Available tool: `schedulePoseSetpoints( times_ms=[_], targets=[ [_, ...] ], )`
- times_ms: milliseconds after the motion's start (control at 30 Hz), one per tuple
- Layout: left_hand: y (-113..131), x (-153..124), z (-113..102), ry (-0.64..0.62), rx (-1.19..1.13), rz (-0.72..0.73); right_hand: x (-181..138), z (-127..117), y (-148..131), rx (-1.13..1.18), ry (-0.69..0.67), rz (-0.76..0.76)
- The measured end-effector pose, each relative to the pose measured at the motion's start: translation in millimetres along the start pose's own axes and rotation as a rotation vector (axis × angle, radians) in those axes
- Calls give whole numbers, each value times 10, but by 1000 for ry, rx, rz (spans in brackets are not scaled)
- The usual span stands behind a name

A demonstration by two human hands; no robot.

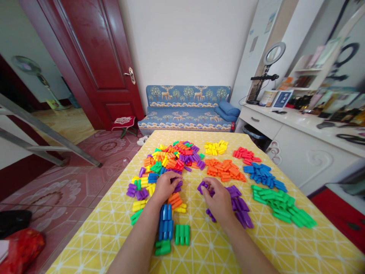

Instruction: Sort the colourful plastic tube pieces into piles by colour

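Forearms [134,243] nearest, head view: right hand [218,198] pinches a purple block [201,187], thumb and fingertips closed on it; purple pile [238,199] lies just beside that hand, on its right, lower blocks' long axes slanting near-right; left hand [167,186] is farther off, fingers curled at mixed pile [171,161], partly covering another purple piece [179,185], can't tell if gripped.

A glossy purple plastic block of joined tubes [200,187] shows, partly covered, right of lower centre; matching purple plastic blocks [242,207] lie heaped farther right; another purple plastic block [178,186], half-hidden, just left of centre.
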State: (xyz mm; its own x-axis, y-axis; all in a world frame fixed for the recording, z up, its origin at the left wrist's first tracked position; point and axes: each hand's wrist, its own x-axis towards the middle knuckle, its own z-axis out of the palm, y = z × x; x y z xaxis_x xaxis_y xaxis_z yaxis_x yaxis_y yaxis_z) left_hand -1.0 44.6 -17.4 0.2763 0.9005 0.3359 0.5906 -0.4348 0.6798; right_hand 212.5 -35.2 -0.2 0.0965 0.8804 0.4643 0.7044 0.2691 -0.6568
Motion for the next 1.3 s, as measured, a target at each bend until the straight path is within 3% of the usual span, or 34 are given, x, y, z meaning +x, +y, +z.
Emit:
schedulePoseSetpoints(
  times_ms=[267, 533, 667, 867, 1033, 1300],
  targets=[
    [-54, 4, 27, 4, 3, 15, 146, -251, 427, -275, -9, 94],
    [-12, -3, 14, 3, 44, 12, 147, -273, 448, -421, 34, 21],
    [62, -29, -18, -16, 110, 14, 104, -187, 302, -312, 64, -93],
    [26, -51, -24, -59, 135, 59, -66, 50, -79, 47, -193, -284],
    [-30, -43, 5, -37, 153, 30, -222, 248, -219, 35, -431, -310],
    [-59, -9, 57, 68, 167, -9, -237, 302, -203, -16, -491, -307]
  ],
)
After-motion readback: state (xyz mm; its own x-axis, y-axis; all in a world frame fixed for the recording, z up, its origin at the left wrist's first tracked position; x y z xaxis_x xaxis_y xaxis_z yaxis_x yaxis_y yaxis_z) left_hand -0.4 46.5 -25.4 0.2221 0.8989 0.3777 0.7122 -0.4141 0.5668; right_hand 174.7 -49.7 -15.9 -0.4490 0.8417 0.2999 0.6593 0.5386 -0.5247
